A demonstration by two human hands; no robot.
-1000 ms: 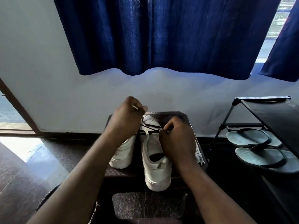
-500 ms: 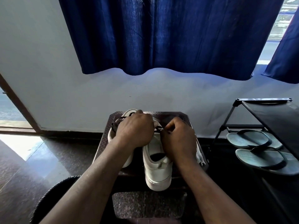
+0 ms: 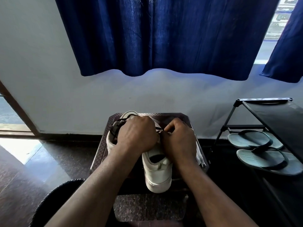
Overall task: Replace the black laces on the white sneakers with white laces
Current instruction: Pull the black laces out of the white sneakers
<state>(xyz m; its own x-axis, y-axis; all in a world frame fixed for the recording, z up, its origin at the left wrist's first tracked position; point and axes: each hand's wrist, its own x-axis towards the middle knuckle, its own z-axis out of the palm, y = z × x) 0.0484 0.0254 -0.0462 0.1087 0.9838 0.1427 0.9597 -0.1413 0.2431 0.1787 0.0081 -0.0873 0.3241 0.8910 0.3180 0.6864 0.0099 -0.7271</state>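
Observation:
Two white sneakers stand on a small dark stool (image 3: 185,117), heels toward me. The right sneaker (image 3: 157,174) is in the middle; the left sneaker (image 3: 111,141) lies behind my left forearm. My left hand (image 3: 137,136) is curled over the front of the right sneaker and covers most of its lacing. My right hand (image 3: 178,141) pinches the black lace (image 3: 158,128) at the eyelets beside it. A loose bundle of black lace (image 3: 117,126) sits on the left sneaker. White laces (image 3: 199,156) lie on the stool's right edge.
A black shoe rack (image 3: 270,115) stands at the right with a pair of grey flip-flops (image 3: 262,154) on its lower shelf. A blue curtain (image 3: 164,35) hangs on the wall behind the stool. A dark round seat edge (image 3: 54,194) shows at the bottom left.
My left hand has dropped from a raised pull down onto the front of the right sneaker. The left sneaker's toe and lace bundle now show. My right hand has stayed at the eyelets.

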